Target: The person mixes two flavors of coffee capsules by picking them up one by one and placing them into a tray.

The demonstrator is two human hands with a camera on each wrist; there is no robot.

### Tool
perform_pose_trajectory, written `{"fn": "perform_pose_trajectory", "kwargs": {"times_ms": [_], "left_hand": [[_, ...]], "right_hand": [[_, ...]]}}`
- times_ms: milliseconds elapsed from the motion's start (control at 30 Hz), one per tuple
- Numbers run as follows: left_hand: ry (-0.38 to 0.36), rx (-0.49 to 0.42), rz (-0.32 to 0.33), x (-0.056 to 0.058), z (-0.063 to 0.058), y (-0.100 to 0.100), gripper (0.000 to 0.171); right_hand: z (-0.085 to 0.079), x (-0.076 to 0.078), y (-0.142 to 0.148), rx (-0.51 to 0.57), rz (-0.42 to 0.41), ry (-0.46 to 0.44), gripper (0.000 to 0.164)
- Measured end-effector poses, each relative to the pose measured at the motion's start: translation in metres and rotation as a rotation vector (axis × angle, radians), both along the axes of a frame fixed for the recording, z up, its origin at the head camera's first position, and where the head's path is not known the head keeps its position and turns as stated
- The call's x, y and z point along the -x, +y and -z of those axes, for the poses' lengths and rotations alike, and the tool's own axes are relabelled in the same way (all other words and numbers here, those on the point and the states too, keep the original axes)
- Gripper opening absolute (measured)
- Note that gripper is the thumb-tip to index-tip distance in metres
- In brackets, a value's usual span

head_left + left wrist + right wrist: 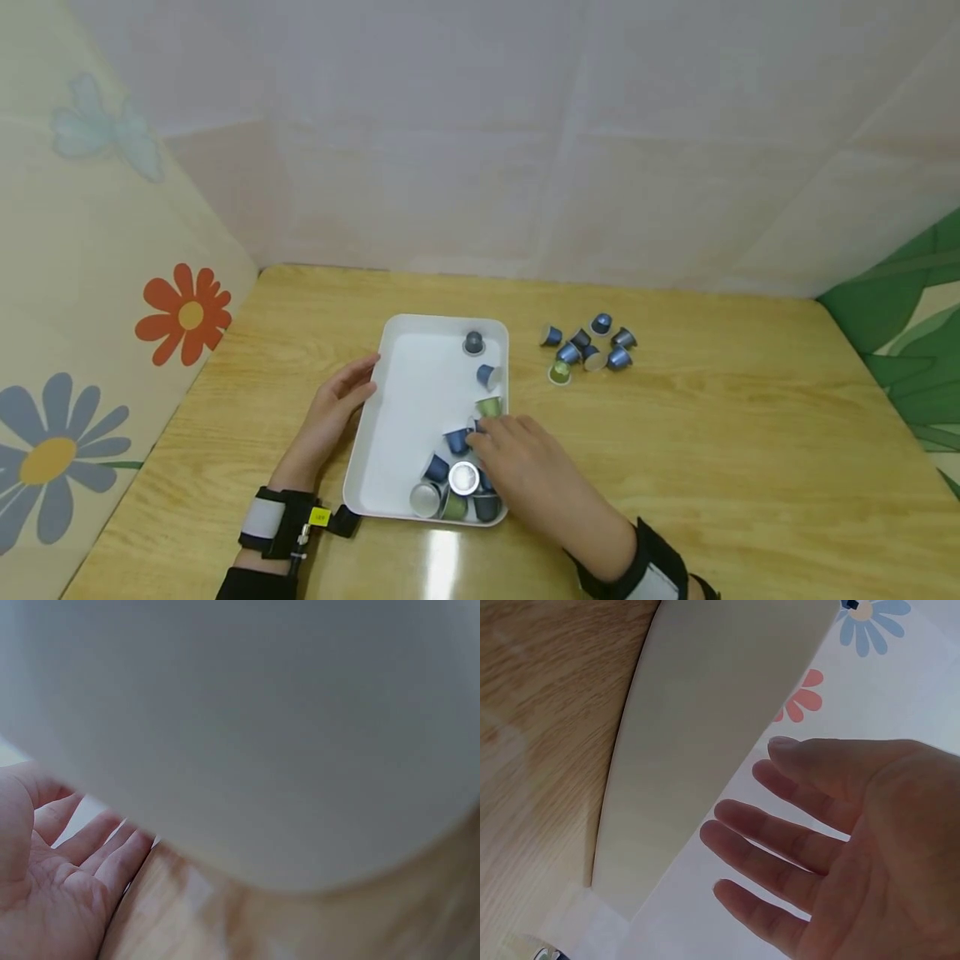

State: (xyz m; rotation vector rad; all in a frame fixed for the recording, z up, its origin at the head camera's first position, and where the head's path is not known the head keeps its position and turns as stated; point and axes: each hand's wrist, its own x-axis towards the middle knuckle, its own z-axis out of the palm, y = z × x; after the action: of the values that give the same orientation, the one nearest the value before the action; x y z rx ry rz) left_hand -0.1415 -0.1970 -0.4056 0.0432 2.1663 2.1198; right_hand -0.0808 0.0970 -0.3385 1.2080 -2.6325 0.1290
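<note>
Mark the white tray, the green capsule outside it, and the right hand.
White tray point(408, 400), head view: bare inner floor.
Green capsule point(560, 372) outside the tray, head view: green body.
Right hand point(523, 460), head view: back of the hand.

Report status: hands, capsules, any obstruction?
Left hand at left edge of white tray. Right hand over coffee capsules in it, hiding some. No other obstruction seen.

So my tray point(412, 392) is on the tabletop point(720, 442), pods point(437, 467) bunched in its near right end, a few trailing far up the right side. Loose pods point(569, 353) are off to the right, toward the far edge. Got my left hand point(330, 408) at its left rim, right hand point(528, 462) over the right side.
</note>
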Motion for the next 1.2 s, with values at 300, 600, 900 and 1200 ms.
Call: {"fn": "perform_pose_trajectory", "kwargs": {"times_ms": [300, 600, 900, 1200], "left_hand": [[0.0, -0.009, 0.002, 0.001, -0.002, 0.0, 0.046], [-0.009, 0.0, 0.0, 0.001, -0.003, 0.0, 0.046], [-0.014, -0.007, 0.004, 0.0, -0.003, 0.0, 0.047], [-0.009, -0.027, 0.008, 0.0, -0.003, 0.0, 0.047]], "right_hand": [[-0.009, 0.005, 0.004, 0.008, 0.06, -0.083, 0.032], [-0.014, 0.025, 0.029, 0.133, 0.133, -0.02, 0.036], [-0.01, 0.049, 0.053, 0.138, 0.222, -0.012, 0.037], [-0.006, 0.062, 0.068, 0.149, 0.271, -0.046, 0.035]]}}
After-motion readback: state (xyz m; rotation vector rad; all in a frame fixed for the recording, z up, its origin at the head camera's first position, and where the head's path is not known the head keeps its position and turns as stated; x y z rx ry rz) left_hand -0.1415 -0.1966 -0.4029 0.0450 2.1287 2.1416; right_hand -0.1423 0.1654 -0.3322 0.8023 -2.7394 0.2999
